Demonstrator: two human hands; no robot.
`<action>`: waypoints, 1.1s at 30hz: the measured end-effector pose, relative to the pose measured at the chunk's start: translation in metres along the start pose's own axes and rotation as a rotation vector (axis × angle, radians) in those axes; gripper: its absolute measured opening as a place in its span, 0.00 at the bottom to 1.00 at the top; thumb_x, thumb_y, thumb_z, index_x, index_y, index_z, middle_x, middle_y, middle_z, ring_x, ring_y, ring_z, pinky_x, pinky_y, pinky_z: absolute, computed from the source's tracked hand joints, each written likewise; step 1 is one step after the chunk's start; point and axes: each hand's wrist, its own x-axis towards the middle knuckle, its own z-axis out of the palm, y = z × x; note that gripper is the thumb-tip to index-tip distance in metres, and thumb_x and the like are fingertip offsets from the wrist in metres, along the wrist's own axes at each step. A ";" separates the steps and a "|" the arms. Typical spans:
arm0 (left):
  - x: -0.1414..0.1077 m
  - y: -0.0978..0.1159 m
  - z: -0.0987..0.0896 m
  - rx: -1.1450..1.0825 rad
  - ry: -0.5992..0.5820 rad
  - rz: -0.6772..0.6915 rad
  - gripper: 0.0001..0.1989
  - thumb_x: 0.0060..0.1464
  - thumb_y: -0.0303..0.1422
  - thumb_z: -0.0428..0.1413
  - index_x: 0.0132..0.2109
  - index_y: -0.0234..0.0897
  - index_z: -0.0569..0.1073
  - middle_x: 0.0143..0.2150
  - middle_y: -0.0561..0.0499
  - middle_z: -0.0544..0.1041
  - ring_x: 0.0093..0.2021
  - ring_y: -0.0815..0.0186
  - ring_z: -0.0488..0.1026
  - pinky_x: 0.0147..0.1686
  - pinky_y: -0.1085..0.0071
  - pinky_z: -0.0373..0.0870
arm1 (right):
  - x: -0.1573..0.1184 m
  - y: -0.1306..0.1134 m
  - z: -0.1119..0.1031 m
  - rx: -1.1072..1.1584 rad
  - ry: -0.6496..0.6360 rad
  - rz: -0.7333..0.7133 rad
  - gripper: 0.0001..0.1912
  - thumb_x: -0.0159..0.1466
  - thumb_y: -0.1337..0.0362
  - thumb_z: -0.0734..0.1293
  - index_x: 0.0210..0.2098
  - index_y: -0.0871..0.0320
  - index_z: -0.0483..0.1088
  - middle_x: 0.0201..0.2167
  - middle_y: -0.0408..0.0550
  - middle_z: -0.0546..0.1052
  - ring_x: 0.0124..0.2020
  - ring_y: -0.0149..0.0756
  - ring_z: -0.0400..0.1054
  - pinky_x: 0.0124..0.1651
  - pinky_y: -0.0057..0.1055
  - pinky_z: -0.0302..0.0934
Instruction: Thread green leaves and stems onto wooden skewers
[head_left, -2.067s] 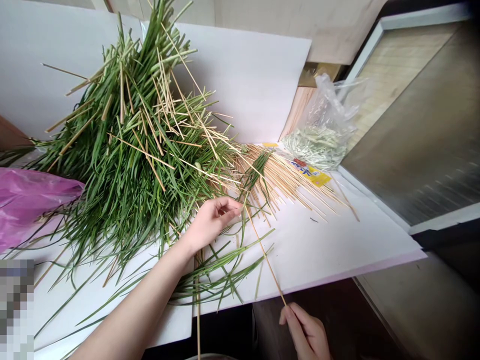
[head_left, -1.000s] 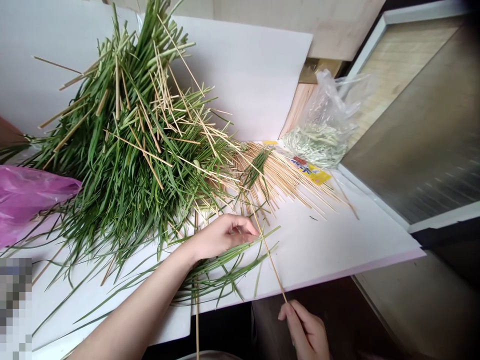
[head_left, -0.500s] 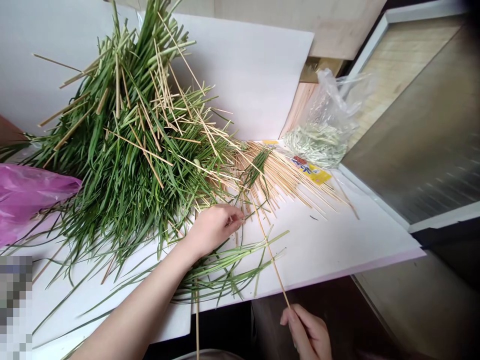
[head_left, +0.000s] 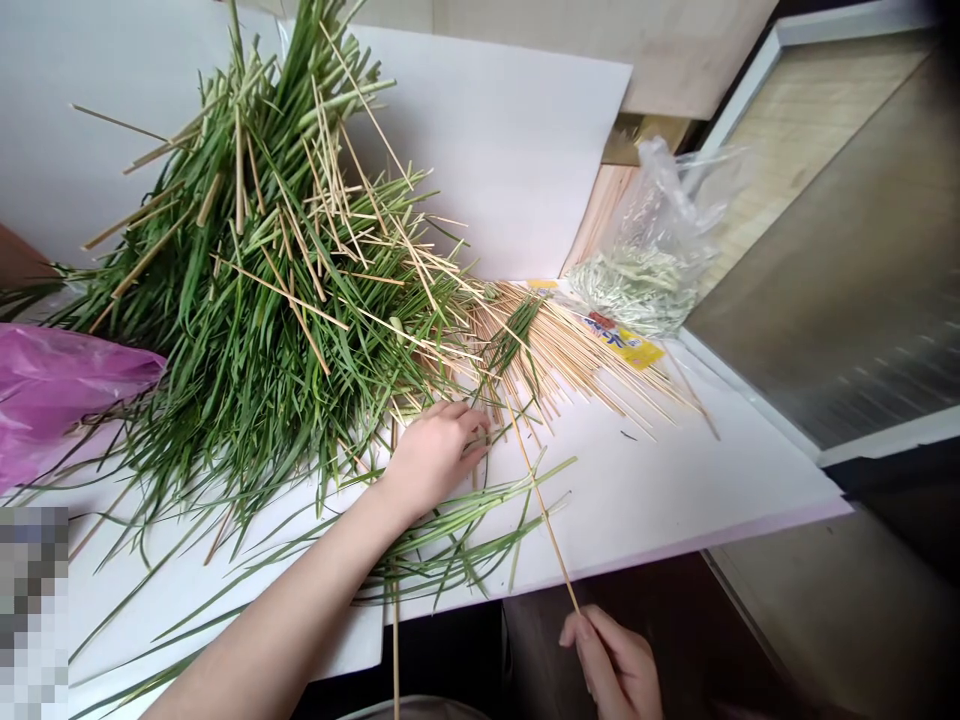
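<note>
My right hand (head_left: 615, 665) grips the lower end of a thin wooden skewer (head_left: 553, 540) at the table's front edge. That skewer slants up and away, over loose garlic chive stalks (head_left: 480, 515). Its far end lies near a small folded chive bundle (head_left: 514, 338); I cannot tell whether the two are joined. My left hand (head_left: 435, 450) is just left of the skewer, its fingers curled in a pinch; what they hold, if anything, is hidden. Beyond it rises a big heap of green chives (head_left: 247, 330) with several skewers scattered on top.
Many skewers (head_left: 577, 350) lie fanned beside the heap, partly over a yellow packet (head_left: 630, 347). A clear plastic bag (head_left: 645, 270) with pale green strips stands at the back right. A pink bag (head_left: 67, 390) is at left. Another skewer (head_left: 396, 650) sticks out past the table's front edge.
My left hand has shifted slightly right and its fingers have lifted and spread a little at the knuckles. My right hand and its skewer have hardly moved.
</note>
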 end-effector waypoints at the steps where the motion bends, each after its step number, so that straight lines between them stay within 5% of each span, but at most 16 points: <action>1: 0.000 0.000 0.000 0.014 0.003 -0.017 0.11 0.63 0.34 0.57 0.51 0.38 0.77 0.46 0.45 0.79 0.48 0.53 0.74 0.49 0.60 0.70 | 0.000 0.000 0.000 0.002 -0.002 0.001 0.25 0.71 0.49 0.62 0.23 0.56 0.70 0.16 0.39 0.60 0.17 0.29 0.53 0.22 0.27 0.52; 8: 0.000 0.001 -0.003 0.024 0.009 -0.050 0.06 0.61 0.31 0.56 0.35 0.39 0.76 0.36 0.47 0.80 0.41 0.56 0.74 0.42 0.65 0.68 | 0.000 0.009 -0.002 -0.024 -0.009 -0.020 0.24 0.72 0.50 0.62 0.23 0.56 0.70 0.16 0.39 0.59 0.16 0.29 0.51 0.20 0.26 0.50; 20: 0.003 -0.007 -0.015 -0.598 0.306 -0.268 0.08 0.58 0.37 0.58 0.40 0.38 0.79 0.34 0.51 0.81 0.31 0.66 0.72 0.31 0.72 0.64 | 0.010 0.009 -0.006 -0.109 -0.157 -0.115 0.22 0.73 0.56 0.60 0.24 0.57 0.67 0.18 0.40 0.64 0.19 0.30 0.59 0.23 0.24 0.55; 29: 0.005 -0.007 -0.013 -0.876 0.303 -0.277 0.14 0.55 0.41 0.62 0.40 0.34 0.81 0.35 0.49 0.81 0.31 0.66 0.72 0.33 0.71 0.65 | 0.011 0.000 -0.005 -0.150 -0.135 -0.128 0.22 0.73 0.56 0.60 0.23 0.57 0.67 0.19 0.41 0.68 0.20 0.31 0.64 0.24 0.23 0.59; 33: 0.004 -0.006 -0.013 -0.873 0.278 -0.269 0.14 0.56 0.42 0.62 0.41 0.34 0.82 0.37 0.49 0.83 0.34 0.65 0.74 0.35 0.71 0.67 | 0.010 0.001 -0.004 -0.128 -0.105 -0.090 0.23 0.73 0.54 0.60 0.23 0.57 0.68 0.17 0.40 0.63 0.17 0.29 0.58 0.20 0.24 0.54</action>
